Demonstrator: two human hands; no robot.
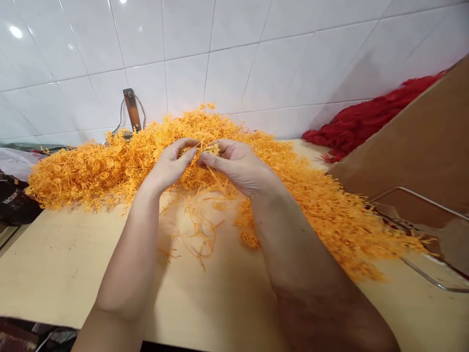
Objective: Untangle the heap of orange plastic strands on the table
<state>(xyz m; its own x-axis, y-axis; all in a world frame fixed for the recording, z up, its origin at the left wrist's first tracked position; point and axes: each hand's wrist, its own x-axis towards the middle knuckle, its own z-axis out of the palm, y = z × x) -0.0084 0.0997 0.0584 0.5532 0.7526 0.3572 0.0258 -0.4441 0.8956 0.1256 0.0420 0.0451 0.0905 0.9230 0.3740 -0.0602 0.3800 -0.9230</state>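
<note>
- Left hand: thumb and forefinger are brought together in a pinch, with one end of a thin orange sprig held at the tips.
- Right hand: thumb is pressed towards the curled fingers, and the same sprig is gripped just beside the left fingertips.
- The sprig is held between the two hands, above the tabletop; its fine detail is partly hidden by the fingers.
- A large heap of orange branching sprigs is spread behind both hands and to either side, its right part extended beyond the right forearm.
- Loose orange strands are scattered on the tabletop below the hands, between the forearms.
- A brown upright piece with a cord beside it is seen beyond the left hand, near the white tiled wall.
- A red fibrous pile is noted far right of the right hand, partly covered by a brown cardboard sheet; a bent metal rod is positioned in front of the sheet.
- A black package marked "VACUU", the lettering cut short, is located far left of the left hand.
</note>
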